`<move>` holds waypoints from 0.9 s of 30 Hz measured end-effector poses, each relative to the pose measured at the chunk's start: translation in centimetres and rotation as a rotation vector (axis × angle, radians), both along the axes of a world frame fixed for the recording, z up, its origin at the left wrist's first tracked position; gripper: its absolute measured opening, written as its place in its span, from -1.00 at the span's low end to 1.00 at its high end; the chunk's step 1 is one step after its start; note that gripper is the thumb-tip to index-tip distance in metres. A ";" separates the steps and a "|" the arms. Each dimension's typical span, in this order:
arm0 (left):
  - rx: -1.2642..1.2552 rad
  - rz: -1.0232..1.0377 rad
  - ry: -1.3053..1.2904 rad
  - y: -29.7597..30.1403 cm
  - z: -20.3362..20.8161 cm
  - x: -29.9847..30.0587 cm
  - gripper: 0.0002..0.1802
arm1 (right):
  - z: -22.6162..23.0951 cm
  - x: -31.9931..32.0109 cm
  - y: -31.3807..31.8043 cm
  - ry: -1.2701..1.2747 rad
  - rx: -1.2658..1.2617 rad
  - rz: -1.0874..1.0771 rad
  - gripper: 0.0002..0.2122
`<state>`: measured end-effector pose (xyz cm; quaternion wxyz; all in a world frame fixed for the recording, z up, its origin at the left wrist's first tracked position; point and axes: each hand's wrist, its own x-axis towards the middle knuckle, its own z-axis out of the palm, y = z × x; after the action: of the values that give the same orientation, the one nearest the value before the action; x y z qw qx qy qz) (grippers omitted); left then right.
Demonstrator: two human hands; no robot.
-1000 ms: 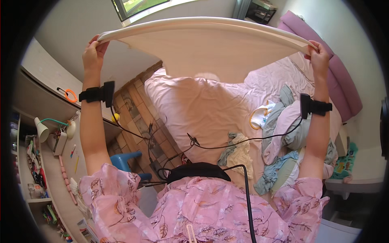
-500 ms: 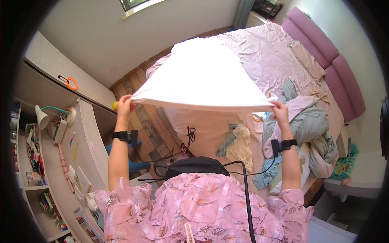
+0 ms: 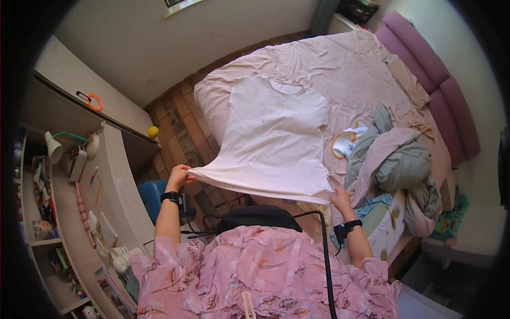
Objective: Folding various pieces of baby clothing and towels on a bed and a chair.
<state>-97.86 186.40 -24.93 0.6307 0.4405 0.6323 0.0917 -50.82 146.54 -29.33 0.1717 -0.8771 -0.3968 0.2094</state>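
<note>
A white T-shirt point(image 3: 273, 130) lies spread over the near left part of the bed, its neckline and sleeves pointing away from me. My left hand point(image 3: 181, 176) pinches the left corner of its hem, out past the bed's edge. At the opposite end of the hem, my right hand point(image 3: 340, 199) grips the other corner. Between both hands the hem is pulled taut and raised a little toward me. The shirt's upper part rests on the pink bed sheet point(image 3: 353, 74), with soft creases across its middle.
Right of the shirt lies a heap of green and pink bedding point(image 3: 401, 165), with a white cloth with yellow edging point(image 3: 345, 143) beside it. A desk with a lamp point(image 3: 54, 148) stands left, near a blue stool point(image 3: 153, 196). The purple headboard point(image 3: 425, 64) is far right.
Both hands have come down and nearer to me, still holding the hem. The shirt, billowing before, has settled flat on the bed and its neckline now shows.
</note>
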 end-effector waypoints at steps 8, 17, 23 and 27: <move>0.099 0.144 -0.002 1.4 0.6 -2.0 -0.69 | 7.5 -2.2 0.1 -0.022 0.258 0.009 -0.82; -0.127 0.064 0.018 0.7 0.6 -3.2 -0.66 | 2.0 -1.7 -6.4 0.254 -0.150 0.187 -0.73; 0.089 -0.284 -0.018 7.8 1.4 2.2 -0.71 | 5.5 4.2 5.8 0.584 -0.029 -0.141 -0.71; 0.599 -0.215 -0.170 18.6 11.0 13.7 -0.68 | 12.9 17.7 16.1 0.625 0.716 -0.329 -0.78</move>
<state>-84.14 204.98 -13.95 0.5297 0.6614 0.4721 0.2429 -33.17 162.68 -16.46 0.6034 -0.7094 -0.2299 0.2827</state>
